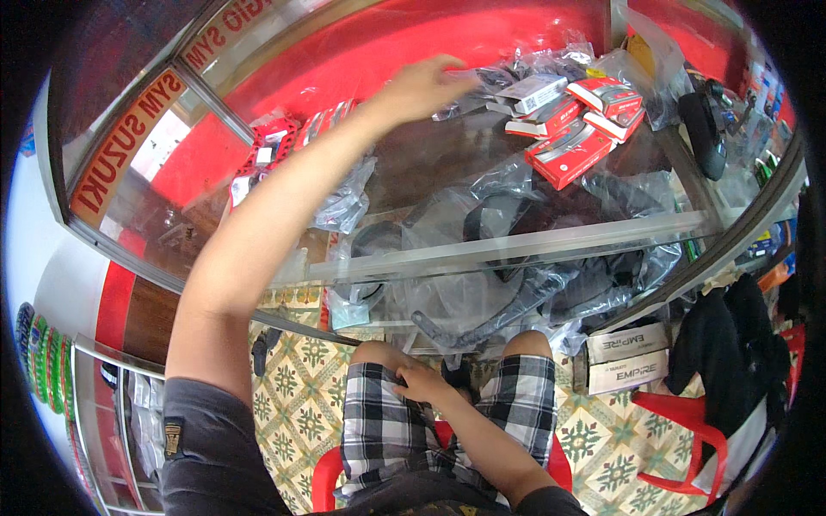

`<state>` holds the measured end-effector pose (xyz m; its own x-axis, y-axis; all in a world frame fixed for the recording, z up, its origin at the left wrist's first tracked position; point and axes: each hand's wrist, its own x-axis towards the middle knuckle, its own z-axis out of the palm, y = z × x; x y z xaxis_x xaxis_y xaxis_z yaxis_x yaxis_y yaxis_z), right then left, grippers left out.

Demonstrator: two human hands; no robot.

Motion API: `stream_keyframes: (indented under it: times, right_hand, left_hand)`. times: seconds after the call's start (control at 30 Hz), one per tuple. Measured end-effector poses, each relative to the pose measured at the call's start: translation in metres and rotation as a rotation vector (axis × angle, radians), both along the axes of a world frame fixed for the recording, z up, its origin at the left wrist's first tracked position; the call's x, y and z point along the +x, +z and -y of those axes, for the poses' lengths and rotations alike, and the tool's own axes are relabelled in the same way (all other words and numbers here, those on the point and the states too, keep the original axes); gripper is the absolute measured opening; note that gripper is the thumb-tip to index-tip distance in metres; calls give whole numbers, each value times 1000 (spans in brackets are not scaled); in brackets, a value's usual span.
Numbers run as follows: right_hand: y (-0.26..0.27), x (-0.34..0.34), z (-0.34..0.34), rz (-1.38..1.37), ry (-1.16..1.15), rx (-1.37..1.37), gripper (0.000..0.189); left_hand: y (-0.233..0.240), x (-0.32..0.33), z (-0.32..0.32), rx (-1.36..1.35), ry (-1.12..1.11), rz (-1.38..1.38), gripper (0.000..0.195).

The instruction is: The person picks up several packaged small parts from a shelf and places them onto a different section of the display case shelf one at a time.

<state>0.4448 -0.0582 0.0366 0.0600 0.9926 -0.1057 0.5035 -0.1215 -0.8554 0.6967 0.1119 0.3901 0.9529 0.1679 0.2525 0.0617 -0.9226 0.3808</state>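
My left hand (431,89) is stretched far forward inside the glass display case, slightly blurred, with its fingers apart and nothing seen in it. Just beyond its fingertips lie clear plastic bags (493,80) with dark parts inside. To their right is a loose pile of red and white cardboard boxes (571,151), with a white box (532,93) at its upper left. Down in my lap, my right hand (423,383) rests near my left knee on the plaid shorts (387,413), fingers spread and holding nothing.
An aluminium rail (516,244) crosses the case front. Below it lie large black parts in clear bags (477,303). More packets (274,145) lie under my left forearm. Two cartons (627,361) and a red plastic chair (684,413) stand at the right on the tiled floor.
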Motion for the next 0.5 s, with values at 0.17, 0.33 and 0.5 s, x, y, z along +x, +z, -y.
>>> stream_keyframes:
  times: [0.17,0.33,0.5]
  right_hand:
    - [-18,-3,-3,0,-35,-34,39]
    - [-4,5,1,15,-46,-110,38]
    - [7,10,6,13,-17,-100,39]
  left_hand:
    - [-17,26,54,93,-74,27,74]
    - [-14,-2,25,293,33,239,71]
    - [16,-115,33,297,47,328,64]
